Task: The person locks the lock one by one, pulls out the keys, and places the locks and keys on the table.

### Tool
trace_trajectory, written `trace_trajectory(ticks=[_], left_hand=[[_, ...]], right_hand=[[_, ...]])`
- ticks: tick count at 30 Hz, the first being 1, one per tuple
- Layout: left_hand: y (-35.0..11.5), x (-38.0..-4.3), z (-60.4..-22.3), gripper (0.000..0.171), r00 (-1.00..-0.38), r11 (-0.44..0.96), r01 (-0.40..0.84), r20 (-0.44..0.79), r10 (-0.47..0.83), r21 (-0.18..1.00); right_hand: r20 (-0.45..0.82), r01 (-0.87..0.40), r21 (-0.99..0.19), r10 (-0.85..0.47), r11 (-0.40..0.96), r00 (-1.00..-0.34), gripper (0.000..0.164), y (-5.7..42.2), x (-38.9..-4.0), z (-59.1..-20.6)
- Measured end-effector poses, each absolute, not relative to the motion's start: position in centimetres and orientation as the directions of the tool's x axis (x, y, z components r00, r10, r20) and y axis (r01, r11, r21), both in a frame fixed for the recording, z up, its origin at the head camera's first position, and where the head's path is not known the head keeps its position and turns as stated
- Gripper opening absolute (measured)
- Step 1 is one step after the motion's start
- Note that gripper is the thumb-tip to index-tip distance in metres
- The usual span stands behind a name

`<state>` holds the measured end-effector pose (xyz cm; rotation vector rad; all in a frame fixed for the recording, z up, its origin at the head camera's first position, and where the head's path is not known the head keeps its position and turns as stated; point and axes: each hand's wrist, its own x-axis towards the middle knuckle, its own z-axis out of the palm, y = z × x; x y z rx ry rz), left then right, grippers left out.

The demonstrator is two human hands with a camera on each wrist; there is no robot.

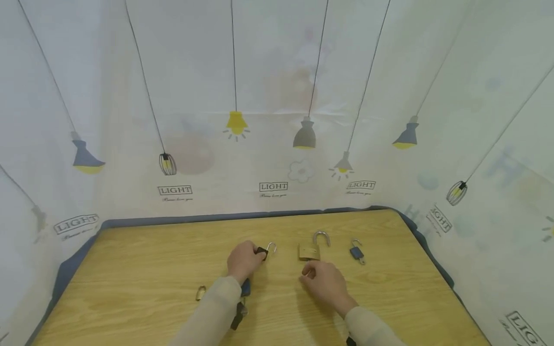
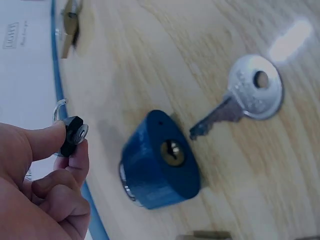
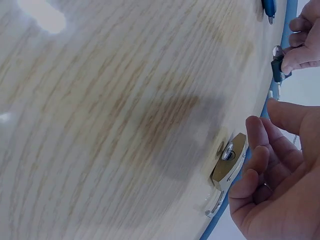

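Note:
My left hand [image 1: 245,262] pinches a small black padlock [image 1: 261,252] between thumb and fingers. Its shackle stands swung up, and a key [image 2: 81,134] sits in its base in the left wrist view. Loosely bent, with nothing between the fingers, my right hand [image 1: 325,283] is just in front of a brass padlock [image 1: 309,252]. That padlock's shackle is unlocked, and a key [image 3: 228,151] is in its bottom. Under the left forearm lies a blue padlock [image 2: 160,160], keyhole showing, beside a loose silver key [image 2: 255,87].
Another blue padlock [image 1: 357,253], shackle raised and key inserted, lies to the right. A small metal shackle-shaped piece [image 1: 201,292] is left of the left sleeve. A dark object [image 1: 236,315], partly hidden, lies by that sleeve. A printed wall covering [image 1: 277,158] rises behind the wooden table [image 1: 143,269].

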<state>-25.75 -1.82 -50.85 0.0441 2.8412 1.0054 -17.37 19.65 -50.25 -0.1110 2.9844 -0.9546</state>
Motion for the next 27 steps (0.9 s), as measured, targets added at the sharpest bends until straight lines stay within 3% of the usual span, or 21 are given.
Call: trace_trajectory(ticks=[13, 27], left_hand=[[-2.2, -23.4, -48.9, 0.029, -0.964, 0.539, -0.072, -0.198, 0.18, 0.84], [-3.0, -20.1, -49.0, 0.033, -0.944, 0.425, -0.118, -0.234, 0.231, 0.898]], right_hand=[[0.068, -0.125, -0.595, -0.105, 0.794, -0.992, 0.01, 19.2, -18.5, -49.8], [0.115, -0.18, -0.688, -0.14, 0.703, -0.983, 0.015, 18.5, -19.5, -49.6]])
